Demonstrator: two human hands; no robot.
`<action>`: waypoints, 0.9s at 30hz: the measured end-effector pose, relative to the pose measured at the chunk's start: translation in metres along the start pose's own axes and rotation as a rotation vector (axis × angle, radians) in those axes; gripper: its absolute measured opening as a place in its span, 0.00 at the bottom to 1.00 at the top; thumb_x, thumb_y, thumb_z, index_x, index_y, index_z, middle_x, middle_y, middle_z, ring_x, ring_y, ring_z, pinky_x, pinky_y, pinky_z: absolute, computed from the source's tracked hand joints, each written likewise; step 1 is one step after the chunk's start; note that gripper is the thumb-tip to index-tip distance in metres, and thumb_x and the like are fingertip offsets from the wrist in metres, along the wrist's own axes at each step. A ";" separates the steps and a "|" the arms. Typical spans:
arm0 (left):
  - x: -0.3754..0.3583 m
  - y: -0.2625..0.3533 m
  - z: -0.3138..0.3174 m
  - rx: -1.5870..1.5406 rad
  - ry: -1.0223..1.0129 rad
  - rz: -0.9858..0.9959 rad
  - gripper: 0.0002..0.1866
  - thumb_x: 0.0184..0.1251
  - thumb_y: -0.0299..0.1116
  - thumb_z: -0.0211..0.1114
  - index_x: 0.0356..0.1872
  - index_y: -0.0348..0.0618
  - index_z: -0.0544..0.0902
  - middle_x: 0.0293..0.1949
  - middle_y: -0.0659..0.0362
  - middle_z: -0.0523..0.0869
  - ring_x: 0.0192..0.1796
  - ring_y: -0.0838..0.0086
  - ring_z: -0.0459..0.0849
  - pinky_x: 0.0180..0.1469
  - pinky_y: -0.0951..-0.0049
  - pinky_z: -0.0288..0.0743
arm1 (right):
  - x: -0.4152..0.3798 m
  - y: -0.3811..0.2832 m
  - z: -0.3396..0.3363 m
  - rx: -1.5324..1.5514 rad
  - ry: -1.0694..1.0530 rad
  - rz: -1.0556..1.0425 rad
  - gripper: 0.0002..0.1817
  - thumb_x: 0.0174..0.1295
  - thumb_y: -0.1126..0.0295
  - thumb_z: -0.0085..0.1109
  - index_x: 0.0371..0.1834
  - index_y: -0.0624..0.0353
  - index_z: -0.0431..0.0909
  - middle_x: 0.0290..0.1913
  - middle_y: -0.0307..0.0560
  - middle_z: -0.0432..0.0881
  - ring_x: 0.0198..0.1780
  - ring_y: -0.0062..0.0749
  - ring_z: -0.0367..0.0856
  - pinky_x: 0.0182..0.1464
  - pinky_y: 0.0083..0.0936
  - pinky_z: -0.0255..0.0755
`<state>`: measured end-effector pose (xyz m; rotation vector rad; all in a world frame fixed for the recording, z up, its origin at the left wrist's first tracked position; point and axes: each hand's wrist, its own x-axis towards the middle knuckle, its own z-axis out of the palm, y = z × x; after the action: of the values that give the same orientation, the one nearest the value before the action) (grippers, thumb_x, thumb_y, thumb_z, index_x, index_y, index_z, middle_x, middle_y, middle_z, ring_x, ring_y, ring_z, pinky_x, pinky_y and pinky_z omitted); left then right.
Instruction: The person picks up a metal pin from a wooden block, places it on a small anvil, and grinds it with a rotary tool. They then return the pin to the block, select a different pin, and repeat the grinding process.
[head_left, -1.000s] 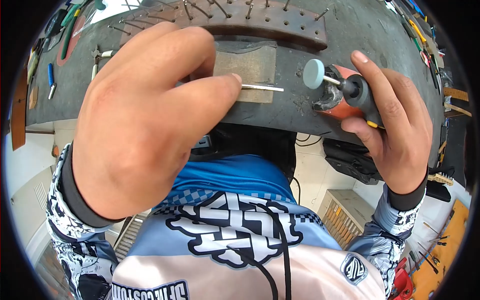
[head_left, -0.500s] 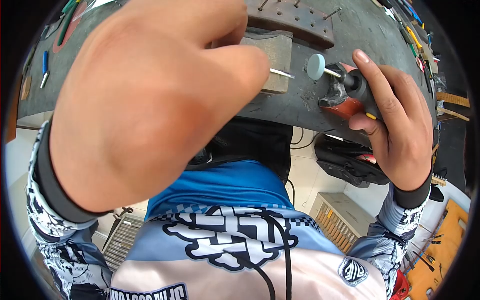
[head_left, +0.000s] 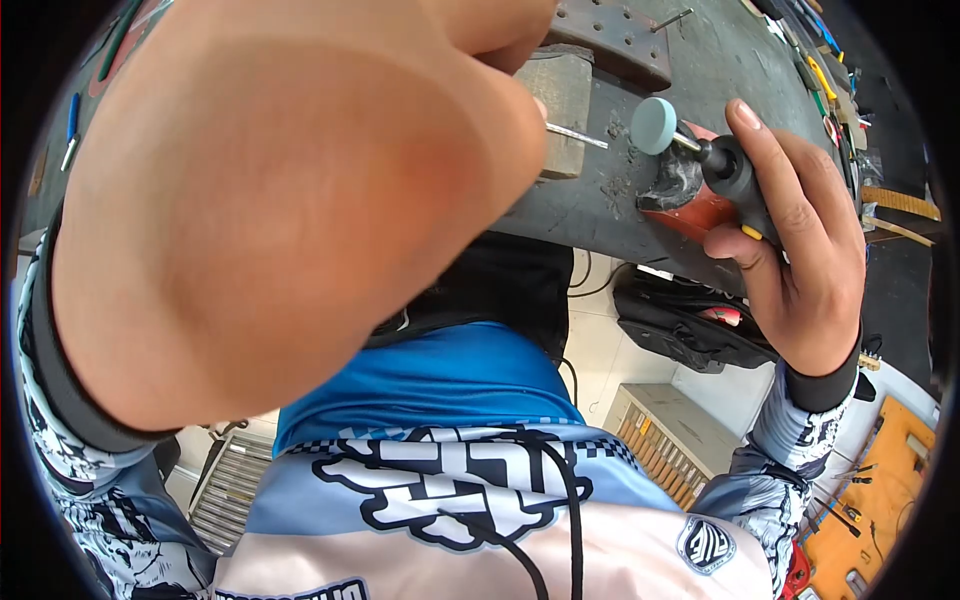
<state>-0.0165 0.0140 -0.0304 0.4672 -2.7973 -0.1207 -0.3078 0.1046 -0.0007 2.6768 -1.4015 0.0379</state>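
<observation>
My left hand [head_left: 300, 210] looms large and close to the camera, its fingers pinched on a thin silvery metal rod [head_left: 580, 137]. The rod's free end points right, in front of a wooden block [head_left: 562, 98]. In my right hand [head_left: 812, 235] is a dark rotary tool [head_left: 735, 178], gripped between thumb and fingers. A round pale blue grinding wheel [head_left: 653, 126] sits on its tip. A small gap separates the rod's end from the wheel. Most of my left fingers are hidden behind the hand itself.
A drilled metal block [head_left: 620, 42] with a pin stands at the back of the dark bench [head_left: 570, 212]. Beside the rotary tool is a red-and-black object [head_left: 690, 215]. Hand tools line the right edge. Below are a black bag [head_left: 680, 325] and a drawer cabinet [head_left: 680, 430].
My left hand has come closer to the camera, and the rod has shifted right. The wheel has moved slightly right and turned its face more toward the camera.
</observation>
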 end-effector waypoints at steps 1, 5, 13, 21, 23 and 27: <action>0.000 0.000 0.002 0.000 0.001 -0.001 0.16 0.53 0.18 0.67 0.45 0.35 0.88 0.41 0.51 0.81 0.43 0.60 0.84 0.44 0.65 0.79 | 0.000 0.000 0.000 0.000 -0.001 0.000 0.38 0.56 0.58 0.69 0.71 0.64 0.75 0.55 0.58 0.82 0.48 0.50 0.82 0.52 0.36 0.76; -0.001 -0.001 0.006 0.005 0.005 -0.007 0.16 0.53 0.18 0.67 0.45 0.35 0.88 0.41 0.51 0.80 0.43 0.60 0.84 0.44 0.65 0.79 | 0.002 0.001 0.000 -0.013 -0.019 -0.016 0.38 0.56 0.58 0.69 0.71 0.63 0.75 0.54 0.58 0.82 0.48 0.49 0.82 0.51 0.36 0.77; -0.005 -0.004 0.016 0.005 0.018 -0.026 0.15 0.53 0.18 0.67 0.45 0.35 0.88 0.40 0.51 0.80 0.43 0.60 0.84 0.44 0.65 0.78 | 0.006 -0.001 -0.001 -0.054 -0.060 -0.030 0.38 0.55 0.57 0.69 0.70 0.63 0.76 0.52 0.58 0.82 0.47 0.49 0.82 0.50 0.36 0.77; -0.007 -0.004 0.022 0.010 0.025 -0.047 0.15 0.53 0.18 0.67 0.44 0.35 0.88 0.40 0.51 0.80 0.43 0.60 0.83 0.44 0.65 0.78 | 0.005 -0.001 -0.002 -0.056 -0.064 -0.049 0.37 0.56 0.56 0.69 0.69 0.63 0.77 0.51 0.57 0.82 0.46 0.50 0.82 0.49 0.37 0.76; -0.007 -0.004 0.022 0.013 0.026 -0.051 0.15 0.53 0.18 0.67 0.44 0.35 0.88 0.40 0.51 0.80 0.43 0.60 0.83 0.44 0.65 0.78 | 0.004 -0.001 -0.002 -0.057 -0.064 -0.044 0.37 0.56 0.56 0.69 0.69 0.62 0.77 0.51 0.57 0.82 0.46 0.50 0.82 0.49 0.37 0.76; -0.007 -0.004 0.022 0.015 0.030 -0.058 0.15 0.53 0.18 0.67 0.44 0.35 0.88 0.40 0.51 0.80 0.43 0.60 0.83 0.44 0.65 0.78 | 0.004 -0.001 -0.002 -0.058 -0.061 -0.047 0.36 0.56 0.56 0.69 0.69 0.62 0.77 0.50 0.57 0.82 0.46 0.50 0.82 0.48 0.37 0.76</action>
<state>-0.0159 0.0135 -0.0542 0.5496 -2.7575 -0.1049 -0.3050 0.1020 0.0018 2.6838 -1.3335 -0.0875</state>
